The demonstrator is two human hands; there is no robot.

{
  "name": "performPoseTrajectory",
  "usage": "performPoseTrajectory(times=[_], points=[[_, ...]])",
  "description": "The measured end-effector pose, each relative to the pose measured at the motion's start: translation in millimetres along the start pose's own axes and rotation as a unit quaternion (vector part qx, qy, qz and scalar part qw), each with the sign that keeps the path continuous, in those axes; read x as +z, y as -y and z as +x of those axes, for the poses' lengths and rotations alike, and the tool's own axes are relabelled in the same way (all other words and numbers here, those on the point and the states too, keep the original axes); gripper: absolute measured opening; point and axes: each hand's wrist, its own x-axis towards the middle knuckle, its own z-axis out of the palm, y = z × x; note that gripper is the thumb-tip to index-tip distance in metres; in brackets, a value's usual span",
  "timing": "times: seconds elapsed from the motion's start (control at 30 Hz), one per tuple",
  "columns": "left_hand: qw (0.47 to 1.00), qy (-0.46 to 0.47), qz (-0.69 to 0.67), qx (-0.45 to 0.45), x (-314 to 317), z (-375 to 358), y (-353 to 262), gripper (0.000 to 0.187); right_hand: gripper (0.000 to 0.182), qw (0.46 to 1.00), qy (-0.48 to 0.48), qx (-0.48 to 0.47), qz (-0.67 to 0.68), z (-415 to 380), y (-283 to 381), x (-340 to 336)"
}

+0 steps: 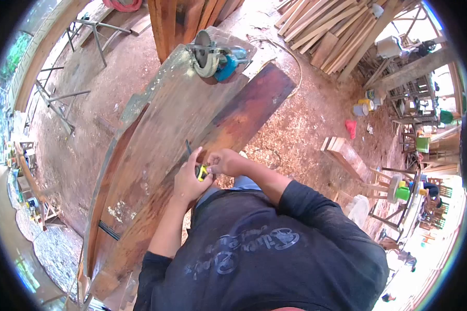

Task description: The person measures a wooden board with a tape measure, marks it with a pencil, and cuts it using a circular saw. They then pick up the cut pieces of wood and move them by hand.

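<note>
Close to my body, my left hand (188, 179) is wrapped round a yellow and black tape measure (200, 173). A thin dark stick like a pencil (188, 147) pokes up beyond the fingers of that hand. My right hand (224, 161) is closed at the tape measure's right side, its fingertips pinched at the yellow edge. Under and beyond both hands lies a long reddish-brown wooden board (249, 111), resting along a wide, worn wooden bench (166, 122).
A circular saw (215, 58) with a teal body sits at the bench's far end. Dark strips (109, 230) lie near its left end. Wood shavings (280, 140) cover the floor. Stacked lumber (327, 31) stands at the back right, with a wooden piece (347, 158) to the right.
</note>
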Motion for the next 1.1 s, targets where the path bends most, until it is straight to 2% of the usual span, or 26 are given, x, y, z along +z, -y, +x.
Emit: performPoseTrajectory(times=[0.07,0.1,0.17,0.2,0.23,0.27,0.3,0.33,0.4,0.43,0.47,0.5,0.53,0.57,0.6,0.63,0.67,0.7,0.73,0.83,0.9,1.0,1.03,1.1], points=[[0.998,0.019,0.043,-0.028,-0.1,-2.9,-6.0,0.078,0.019,0.998,0.004,-0.048,0.043,-10.6,-13.6,-22.0],[0.996,0.027,0.063,-0.049,-1.8,-6.5,-11.0,0.074,0.016,0.988,-0.010,-0.040,0.149,-17.4,-22.1,-37.5],[0.998,0.006,0.031,-0.046,0.6,-10.7,16.6,0.045,0.010,0.934,-0.031,-0.016,0.355,-30.0,-38.3,-86.2],[0.996,-0.050,0.030,-0.061,6.1,-22.0,44.1,0.037,0.008,0.973,-0.139,-0.179,0.047,-33.5,-47.5,-125.0],[0.993,-0.069,0.024,-0.096,7.7,-32.2,67.8,0.035,0.006,0.879,-0.232,-0.326,-0.260,-36.3,-60.1,-167.7],[0.990,-0.091,0.023,-0.106,5.3,-44.0,87.2,0.028,0.012,0.966,-0.171,-0.187,0.061,-38.3,-80.0,-208.8],[0.985,-0.087,0.058,-0.134,-2.3,-54.1,90.7,0.026,0.021,0.886,-0.204,-0.054,0.413,-40.3,-99.8,-249.9],[0.979,-0.082,0.093,-0.161,-5.7,-62.4,88.4,0.025,0.032,0.902,-0.345,0.056,0.254,-63.6,-58.4,-271.6],[0.966,-0.116,0.125,-0.193,2.3,-63.6,78.2,0.025,0.023,0.888,-0.455,0.067,0.005,-86.3,-45.6,-320.9],[0.959,-0.133,0.139,-0.210,8.3,-61.0,69.4,0.025,0.024,0.870,-0.484,-0.040,0.083,-98.3,-53.4,-348.2],[0.951,-0.120,0.148,-0.242,11.4,-49.8,51.4,0.027,0.021,0.868,-0.481,-0.078,0.095,-130.5,-20.5,-369.4],[0.940,-0.109,0.161,-0.279,17.6,-35.4,32.1,0.028,0.017,0.842,-0.484,-0.187,0.149,-158.8,8.0,-380.9],[0.927,-0.095,0.174,-0.318,25.4,-19.8,15.2,0.029,0.014,0.772,-0.541,-0.309,0.127,-186.8,55.5,-376.6],[0.929,-0.097,0.174,-0.313,33.9,-6.2,4.4,0.030,0.014,0.732,-0.539,-0.405,0.096,-222.8,86.6,-383.4],[0.930,-0.096,0.175,-0.308,42.2,6.6,-4.0,0.031,0.017,0.723,-0.430,-0.529,0.109,-259.7,113.6,-386.9],[0.927,-0.082,0.178,-0.320,48.6,20.1,-12.3,0.032,0.019,0.709,-0.270,-0.636,0.141,-296.3,140.5,-390.5],[0.924,-0.069,0.181,-0.329,52.6,32.4,-19.9,0.032,0.021,0.695,-0.099,-0.693,0.164,-332.7,167.4,-394.2],[0.918,-0.065,0.183,-0.346,56.1,41.0,-28.3,0.032,0.026,0.699,-0.105,-0.707,0.040,-352.4,188.1,-392.3],[0.912,-0.063,0.184,-0.361,57.8,49.5,-36.8,0.032,0.032,0.681,-0.110,-0.719,-0.080,-372.0,208.7,-390.4],[0.901,-0.065,0.192,-0.384,56.7,54.7,-42.4,0.032,0.027,0.600,-0.193,-0.746,-0.215,-416.7,220.4,-408.5],[0.892,-0.071,0.200,-0.400,54.7,47.4,-35.6,0.032,0.026,0.566,-0.221,-0.752,-0.256,-417.5,219.7,-414.5],[0.879,-0.091,0.214,-0.416,44.1,23.7,-12.8,0.033,0.024,0.567,-0.191,-0.765,-0.241,-410.0,220.1,-416.3],[0.878,-0.096,0.210,-0.418,42.7,18.4,-5.7,0.033,0.024,0.570,-0.149,-0.774,-0.233,-414.2,227.8,-425.9],[0.877,-0.109,0.201,-0.422,36.0,8.2,4.7,0.034,0.023,0.564,-0.166,-0.784,-0.199,-411.4,226.6,-421.1]])
